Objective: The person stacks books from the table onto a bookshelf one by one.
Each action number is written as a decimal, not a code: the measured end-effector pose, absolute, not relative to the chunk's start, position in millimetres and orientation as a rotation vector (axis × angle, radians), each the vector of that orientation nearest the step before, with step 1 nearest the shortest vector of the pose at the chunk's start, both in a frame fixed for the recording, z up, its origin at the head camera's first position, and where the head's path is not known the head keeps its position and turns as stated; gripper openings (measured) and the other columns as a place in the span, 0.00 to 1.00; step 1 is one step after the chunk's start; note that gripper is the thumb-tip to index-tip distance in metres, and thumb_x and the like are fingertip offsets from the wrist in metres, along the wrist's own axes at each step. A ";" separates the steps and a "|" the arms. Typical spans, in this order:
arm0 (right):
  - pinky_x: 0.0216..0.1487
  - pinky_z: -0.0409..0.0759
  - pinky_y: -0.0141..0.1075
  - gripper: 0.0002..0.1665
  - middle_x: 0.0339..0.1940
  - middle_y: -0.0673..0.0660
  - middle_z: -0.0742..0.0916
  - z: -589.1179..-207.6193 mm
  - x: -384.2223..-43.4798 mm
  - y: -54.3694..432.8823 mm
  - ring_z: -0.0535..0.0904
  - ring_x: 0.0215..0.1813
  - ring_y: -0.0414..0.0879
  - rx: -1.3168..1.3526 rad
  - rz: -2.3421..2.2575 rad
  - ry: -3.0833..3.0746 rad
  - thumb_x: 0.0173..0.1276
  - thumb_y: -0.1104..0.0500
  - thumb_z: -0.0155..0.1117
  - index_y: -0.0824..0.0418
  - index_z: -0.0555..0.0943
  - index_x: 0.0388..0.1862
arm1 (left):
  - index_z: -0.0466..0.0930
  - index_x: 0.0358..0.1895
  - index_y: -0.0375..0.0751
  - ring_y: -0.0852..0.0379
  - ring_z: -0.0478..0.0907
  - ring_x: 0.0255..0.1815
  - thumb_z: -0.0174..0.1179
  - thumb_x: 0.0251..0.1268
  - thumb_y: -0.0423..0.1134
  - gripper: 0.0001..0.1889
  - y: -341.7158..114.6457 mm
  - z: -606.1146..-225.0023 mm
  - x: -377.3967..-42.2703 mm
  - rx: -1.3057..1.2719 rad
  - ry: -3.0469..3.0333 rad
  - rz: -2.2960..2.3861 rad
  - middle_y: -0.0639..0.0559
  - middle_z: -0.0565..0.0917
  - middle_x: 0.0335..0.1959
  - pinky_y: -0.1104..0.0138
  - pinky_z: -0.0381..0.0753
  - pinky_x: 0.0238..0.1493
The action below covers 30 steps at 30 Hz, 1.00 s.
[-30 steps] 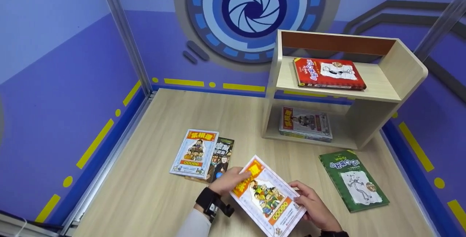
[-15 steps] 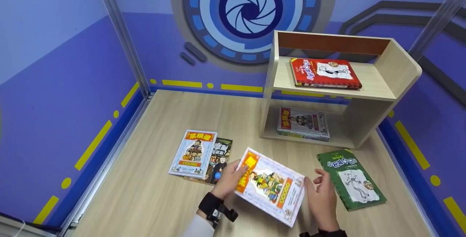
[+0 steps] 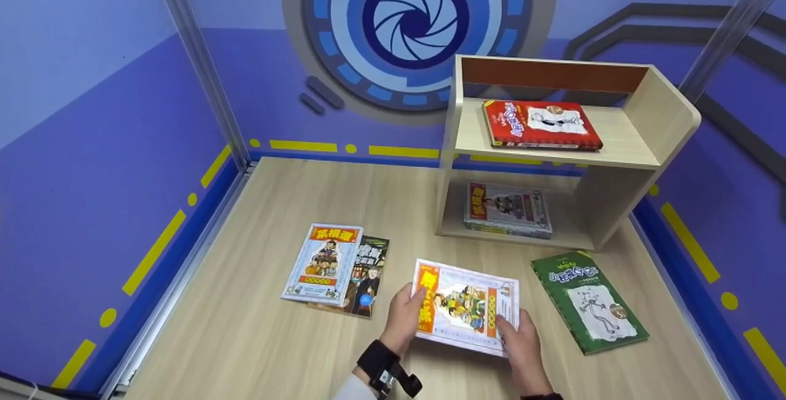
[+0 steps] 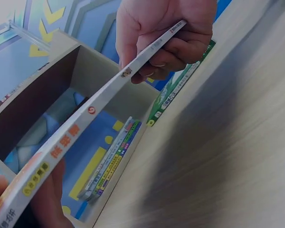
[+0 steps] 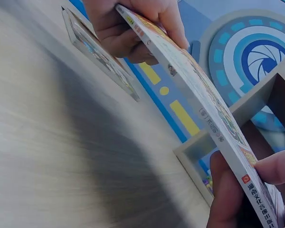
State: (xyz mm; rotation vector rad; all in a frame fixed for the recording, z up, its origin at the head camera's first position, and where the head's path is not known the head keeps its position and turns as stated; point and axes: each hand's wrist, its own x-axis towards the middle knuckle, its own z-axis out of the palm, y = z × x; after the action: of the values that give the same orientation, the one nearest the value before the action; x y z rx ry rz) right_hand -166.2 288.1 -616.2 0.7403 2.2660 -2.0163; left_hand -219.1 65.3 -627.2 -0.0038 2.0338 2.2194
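Observation:
A white-bordered comic book [image 3: 465, 306] with an orange title band and cartoon children is held between both hands, raised off the table. My left hand [image 3: 405, 319] grips its title end, thumb on the cover. My right hand [image 3: 521, 345] pinches the opposite end, thumb on top and fingers beneath, as the right wrist view also shows. In the left wrist view the book's spine [image 4: 91, 110] runs diagonally between the hands. A green book [image 3: 589, 303] lies flat to the right of my right hand. To the left, a similar comic book [image 3: 323, 263] overlaps a dark-covered book [image 3: 367, 283].
A two-tier wooden shelf [image 3: 652, 120] stands at the back right. On its upper tier lies a red book [image 3: 541, 125], and below is a small stack of comic books [image 3: 508, 209]. Blue-purple walls [image 3: 123, 99] enclose the wooden table [image 3: 245, 301].
The held book has turned counter-clockwise until its long side lies nearly crosswise. My right hand loosened at its end, then took hold again. The head view has shifted slightly.

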 end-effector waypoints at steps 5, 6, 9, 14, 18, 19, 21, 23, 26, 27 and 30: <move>0.38 0.84 0.31 0.28 0.60 0.69 0.83 -618.5 -167.0 287.9 0.84 0.41 0.39 0.848 -2.087 2.272 0.79 0.61 0.55 0.70 0.63 0.72 | 0.79 0.47 0.32 0.59 0.77 0.28 0.49 0.81 0.38 0.13 69.5 -627.9 -219.3 -0.061 2.061 2.213 0.52 0.80 0.29 0.68 0.76 0.30; 0.38 0.84 0.31 0.29 0.62 0.71 0.82 -617.8 -166.9 287.5 0.84 0.41 0.38 0.881 -2.142 2.264 0.78 0.62 0.56 0.70 0.62 0.72 | 0.79 0.48 0.31 0.59 0.77 0.28 0.49 0.80 0.37 0.12 70.8 -627.1 -219.4 -0.069 2.039 2.232 0.51 0.81 0.29 0.68 0.76 0.31; 0.40 0.84 0.28 0.33 0.68 0.74 0.78 -614.6 -165.8 286.7 0.83 0.42 0.33 0.952 -2.355 2.212 0.75 0.68 0.56 0.69 0.60 0.76 | 0.78 0.54 0.29 0.58 0.79 0.31 0.49 0.76 0.34 0.14 75.6 -623.1 -220.3 -0.083 1.943 2.300 0.48 0.83 0.33 0.68 0.79 0.33; 0.46 0.83 0.28 0.38 0.76 0.68 0.71 -609.1 -163.7 288.2 0.81 0.50 0.30 0.925 -2.629 2.062 0.75 0.72 0.49 0.65 0.55 0.82 | 0.69 0.69 0.25 0.52 0.86 0.43 0.49 0.71 0.28 0.24 85.0 -616.5 -224.9 0.030 1.738 2.435 0.38 0.85 0.52 0.64 0.87 0.45; 0.50 0.83 0.30 0.38 0.79 0.64 0.67 -608.9 -163.4 294.5 0.81 0.54 0.32 0.839 -2.662 2.024 0.79 0.72 0.44 0.63 0.52 0.85 | 0.54 0.79 0.26 0.46 0.84 0.55 0.48 0.70 0.25 0.33 94.2 -617.5 -229.0 0.179 1.622 2.485 0.30 0.74 0.69 0.56 0.87 0.53; 0.51 0.84 0.31 0.38 0.80 0.64 0.66 -609.5 -163.9 297.4 0.81 0.55 0.34 0.802 -2.644 2.041 0.79 0.72 0.43 0.63 0.50 0.85 | 0.50 0.80 0.26 0.44 0.83 0.57 0.47 0.71 0.24 0.35 95.6 -618.6 -229.8 0.230 1.636 2.467 0.29 0.71 0.72 0.54 0.86 0.55; 0.56 0.82 0.30 0.38 0.82 0.64 0.62 -610.3 -165.5 304.9 0.78 0.64 0.39 0.696 -2.589 2.087 0.81 0.72 0.40 0.63 0.46 0.86 | 0.44 0.81 0.26 0.42 0.80 0.63 0.47 0.74 0.25 0.36 97.2 -621.8 -232.0 0.340 1.754 2.384 0.28 0.65 0.76 0.54 0.83 0.61; 0.64 0.77 0.29 0.40 0.85 0.63 0.56 -610.6 -168.8 314.5 0.69 0.75 0.46 0.606 -2.495 2.165 0.82 0.71 0.40 0.63 0.40 0.86 | 0.39 0.82 0.25 0.40 0.75 0.69 0.48 0.78 0.28 0.37 97.0 -624.0 -235.2 0.461 1.960 2.224 0.28 0.61 0.78 0.52 0.76 0.69; 0.76 0.67 0.35 0.44 0.87 0.61 0.48 -610.6 -175.6 330.4 0.51 0.84 0.53 0.515 -2.301 2.317 0.83 0.66 0.45 0.61 0.34 0.86 | 0.39 0.81 0.24 0.39 0.61 0.79 0.50 0.82 0.39 0.39 95.7 -625.9 -243.9 0.594 2.320 1.876 0.28 0.53 0.81 0.50 0.61 0.78; 0.77 0.64 0.38 0.45 0.87 0.61 0.47 -610.7 -178.0 335.2 0.49 0.85 0.55 0.496 -2.227 2.378 0.83 0.64 0.47 0.61 0.33 0.86 | 0.39 0.81 0.24 0.39 0.56 0.81 0.50 0.83 0.43 0.40 95.5 -625.7 -247.5 0.630 2.412 1.757 0.28 0.50 0.82 0.49 0.57 0.80; 0.79 0.61 0.47 0.50 0.87 0.62 0.50 -612.3 -185.3 348.5 0.54 0.84 0.59 0.454 -2.002 2.565 0.82 0.59 0.54 0.58 0.33 0.86 | 0.40 0.81 0.23 0.37 0.44 0.84 0.49 0.83 0.50 0.42 98.3 -625.2 -259.3 0.713 2.584 1.472 0.26 0.44 0.82 0.46 0.49 0.82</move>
State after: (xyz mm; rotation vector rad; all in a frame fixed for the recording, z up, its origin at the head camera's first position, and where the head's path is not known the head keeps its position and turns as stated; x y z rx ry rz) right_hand -185.3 348.5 -612.3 0.4538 2.5650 -2.0025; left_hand -259.3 98.3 -625.2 0.7126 2.5837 1.4723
